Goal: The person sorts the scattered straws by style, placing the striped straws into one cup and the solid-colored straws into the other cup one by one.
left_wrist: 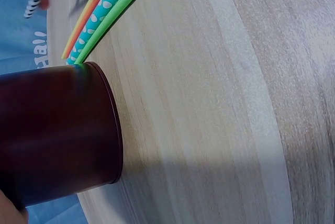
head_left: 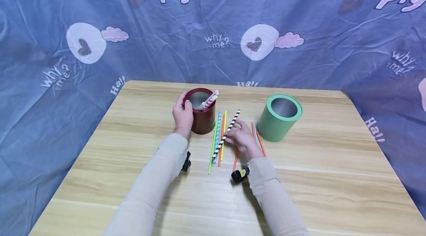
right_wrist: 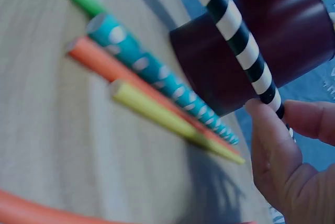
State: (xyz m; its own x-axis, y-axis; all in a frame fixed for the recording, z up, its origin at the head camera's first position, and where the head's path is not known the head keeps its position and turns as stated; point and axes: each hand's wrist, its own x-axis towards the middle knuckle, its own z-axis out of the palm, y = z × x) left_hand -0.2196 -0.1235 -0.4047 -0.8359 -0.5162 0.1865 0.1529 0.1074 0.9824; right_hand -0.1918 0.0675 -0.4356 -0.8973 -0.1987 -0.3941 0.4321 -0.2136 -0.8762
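My left hand point(head_left: 183, 115) grips the dark red can point(head_left: 203, 121) at its left side, thumb near the rim. Several patterned paper straws point(head_left: 210, 99) lean out of that can at its right rim. Between thumb and fingers, my right hand point(head_left: 244, 139) pinches a black-and-white striped straw point(right_wrist: 245, 51), which slants above the loose straws. Beneath it on the table lie a green straw point(head_left: 212, 154), a teal dotted straw point(right_wrist: 152, 72), an orange straw point(right_wrist: 104, 64) and a yellow straw point(right_wrist: 152, 113), side by side. In the left wrist view the can's lower part fills the left side.
A green can point(head_left: 273, 127) stands on the wooden table point(head_left: 332, 177) to the right. More straws, among them an orange one point(head_left: 261, 145), lie between it and my right hand. A blue printed cloth point(head_left: 186, 54) hangs behind the table.
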